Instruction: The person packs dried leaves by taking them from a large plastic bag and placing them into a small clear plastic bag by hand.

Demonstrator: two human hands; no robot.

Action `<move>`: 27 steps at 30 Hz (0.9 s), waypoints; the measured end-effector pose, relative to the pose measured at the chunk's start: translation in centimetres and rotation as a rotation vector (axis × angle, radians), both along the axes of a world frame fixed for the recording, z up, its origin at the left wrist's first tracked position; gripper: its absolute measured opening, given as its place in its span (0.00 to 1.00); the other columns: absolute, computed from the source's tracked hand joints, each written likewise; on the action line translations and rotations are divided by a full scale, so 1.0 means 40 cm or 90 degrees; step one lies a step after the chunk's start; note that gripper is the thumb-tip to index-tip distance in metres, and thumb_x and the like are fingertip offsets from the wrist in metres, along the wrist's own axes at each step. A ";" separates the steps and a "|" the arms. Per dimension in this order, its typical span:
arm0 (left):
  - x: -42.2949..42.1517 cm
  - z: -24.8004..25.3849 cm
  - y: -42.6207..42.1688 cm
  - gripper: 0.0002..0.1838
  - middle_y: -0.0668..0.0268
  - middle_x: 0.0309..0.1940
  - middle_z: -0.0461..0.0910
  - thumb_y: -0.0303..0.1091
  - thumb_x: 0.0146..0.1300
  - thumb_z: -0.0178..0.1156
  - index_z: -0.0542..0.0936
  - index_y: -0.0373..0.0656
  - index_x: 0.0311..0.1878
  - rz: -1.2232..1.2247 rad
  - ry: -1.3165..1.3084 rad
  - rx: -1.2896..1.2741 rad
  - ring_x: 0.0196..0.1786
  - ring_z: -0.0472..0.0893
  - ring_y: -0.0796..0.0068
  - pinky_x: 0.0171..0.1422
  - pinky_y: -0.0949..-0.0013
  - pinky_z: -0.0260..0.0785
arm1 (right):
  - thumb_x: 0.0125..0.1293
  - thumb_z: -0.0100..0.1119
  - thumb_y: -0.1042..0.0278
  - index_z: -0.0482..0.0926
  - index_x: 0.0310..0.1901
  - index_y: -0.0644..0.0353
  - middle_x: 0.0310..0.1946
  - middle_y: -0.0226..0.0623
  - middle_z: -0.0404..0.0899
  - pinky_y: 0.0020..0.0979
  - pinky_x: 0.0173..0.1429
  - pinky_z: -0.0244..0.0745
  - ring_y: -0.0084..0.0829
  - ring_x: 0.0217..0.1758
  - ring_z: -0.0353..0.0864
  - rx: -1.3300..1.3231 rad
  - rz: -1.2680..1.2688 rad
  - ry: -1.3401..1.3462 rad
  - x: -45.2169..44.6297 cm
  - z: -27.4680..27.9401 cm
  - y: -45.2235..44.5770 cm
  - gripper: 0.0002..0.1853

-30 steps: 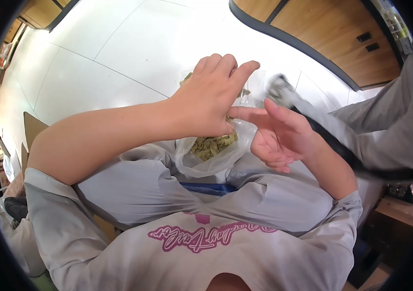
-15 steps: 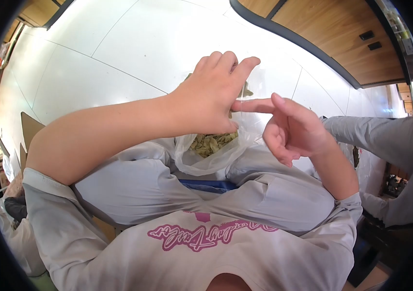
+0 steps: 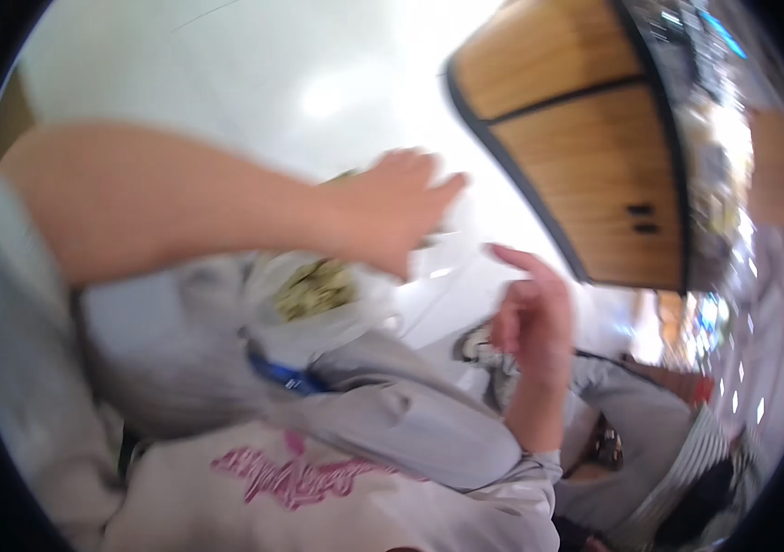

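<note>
My left hand (image 3: 387,212) reaches across above a clear plastic bag (image 3: 272,276) with its fingers spread and its thumb pointing down; I see nothing held in it. In the bag lie dry greenish-yellow leaves (image 3: 318,290), and my left hand and forearm hide part of them. To the right, apart from the left hand, my right hand (image 3: 537,313) is raised with one finger stretched out and the others loosely bent. It holds nothing that I can see. The view is smeared by motion.
A wooden cabinet (image 3: 585,156) with dark edging stands at the upper right on the pale floor (image 3: 226,83). At the lower right sits another person in grey trousers (image 3: 631,405). A blue thing (image 3: 291,375) shows between my legs.
The view has swung to the right, bringing more of the cabinet and the other person into sight. My right hand has drawn away from my left hand, which it was touching or nearly touching.
</note>
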State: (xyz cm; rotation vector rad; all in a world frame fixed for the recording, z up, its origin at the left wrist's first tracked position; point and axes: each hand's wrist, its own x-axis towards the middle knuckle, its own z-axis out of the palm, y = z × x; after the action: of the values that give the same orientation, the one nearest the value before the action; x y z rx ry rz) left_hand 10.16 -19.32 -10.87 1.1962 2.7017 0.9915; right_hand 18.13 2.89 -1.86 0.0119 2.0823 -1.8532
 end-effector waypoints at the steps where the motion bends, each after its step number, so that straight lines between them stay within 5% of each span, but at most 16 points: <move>1: -0.004 0.015 -0.001 0.57 0.48 0.50 0.72 0.37 0.38 0.78 0.59 0.35 0.73 0.001 -0.018 -0.011 0.56 0.71 0.48 0.64 0.52 0.63 | 0.78 0.49 0.57 0.77 0.61 0.71 0.15 0.29 0.72 0.24 0.19 0.69 0.21 0.13 0.69 0.035 -0.015 -0.044 0.001 0.012 -0.012 0.24; 4: 0.011 0.076 -0.010 0.58 0.47 0.52 0.72 0.37 0.36 0.79 0.60 0.36 0.74 0.001 -0.122 -0.032 0.59 0.70 0.47 0.65 0.51 0.63 | 0.77 0.52 0.59 0.78 0.60 0.69 0.19 0.29 0.73 0.24 0.24 0.68 0.22 0.18 0.72 -0.026 0.011 -0.126 -0.018 0.018 -0.025 0.22; 8: 0.008 0.028 -0.001 0.57 0.47 0.48 0.75 0.40 0.36 0.76 0.60 0.31 0.72 -0.023 -0.037 0.007 0.55 0.73 0.46 0.65 0.51 0.63 | 0.76 0.52 0.59 0.79 0.58 0.70 0.19 0.30 0.74 0.25 0.22 0.72 0.20 0.18 0.73 0.058 -0.035 -0.037 -0.014 -0.009 -0.026 0.21; 16: -0.037 0.041 -0.007 0.57 0.42 0.53 0.72 0.42 0.38 0.78 0.59 0.33 0.72 0.017 -0.059 -0.005 0.58 0.71 0.44 0.64 0.51 0.64 | 0.75 0.52 0.65 0.79 0.49 0.74 0.16 0.28 0.66 0.25 0.20 0.65 0.20 0.16 0.66 -0.103 -0.101 0.110 -0.076 -0.059 -0.030 0.16; 22: -0.084 0.076 -0.032 0.58 0.43 0.52 0.74 0.45 0.37 0.80 0.60 0.36 0.72 0.070 -0.056 -0.043 0.57 0.72 0.42 0.64 0.50 0.66 | 0.67 0.60 0.73 0.81 0.46 0.74 0.23 0.33 0.77 0.23 0.26 0.66 0.21 0.21 0.71 0.158 0.221 0.488 0.028 0.087 -0.104 0.12; 27: -0.098 0.092 -0.037 0.56 0.45 0.51 0.76 0.48 0.38 0.78 0.62 0.35 0.71 0.059 0.007 0.007 0.58 0.74 0.46 0.64 0.51 0.68 | 0.67 0.61 0.73 0.82 0.43 0.71 0.25 0.33 0.78 0.26 0.27 0.67 0.23 0.23 0.73 0.042 0.445 0.458 0.074 0.150 -0.158 0.09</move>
State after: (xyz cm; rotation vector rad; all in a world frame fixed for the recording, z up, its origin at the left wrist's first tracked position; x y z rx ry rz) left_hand 6.22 -20.80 -7.20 1.0901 2.7868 1.0151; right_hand 21.10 -3.45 4.14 -1.3527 2.1254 -1.4387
